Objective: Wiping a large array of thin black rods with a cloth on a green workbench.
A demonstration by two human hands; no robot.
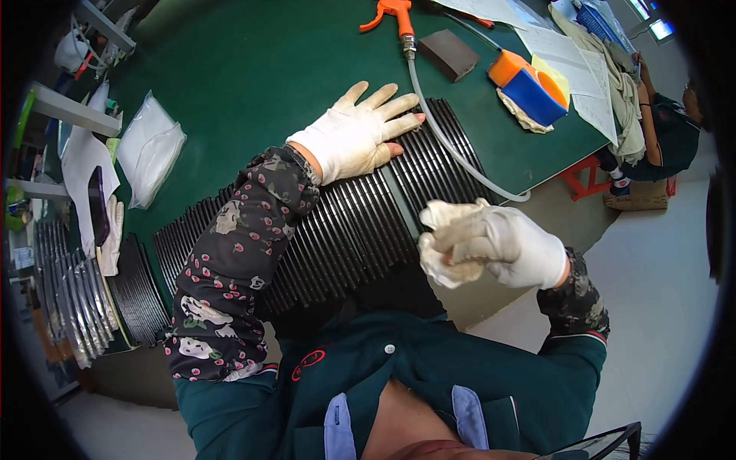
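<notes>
Black rods (pixel 345 230) lie side by side in a long row along the near edge of the green table. My left hand (pixel 356 134), in a white glove with bare fingertips showing, rests spread on the far ends of the rods. At the near edge, right of the middle, my right hand (pixel 498 245) is closed around a crumpled white cloth (pixel 445 268). The cloth is held above the near ends of the rods. A narrow gap in the row shows between the two hands.
An orange air gun (pixel 399 15) with a pale hose (pixel 433 115) lies across the rods. Nearby are a dark block (pixel 450 55), a blue-and-orange holder (pixel 529 88) and papers (pixel 567 65). Plastic bags (pixel 149 149) and wrapped rods (pixel 80 299) are left. Another person (pixel 667 130) sits right.
</notes>
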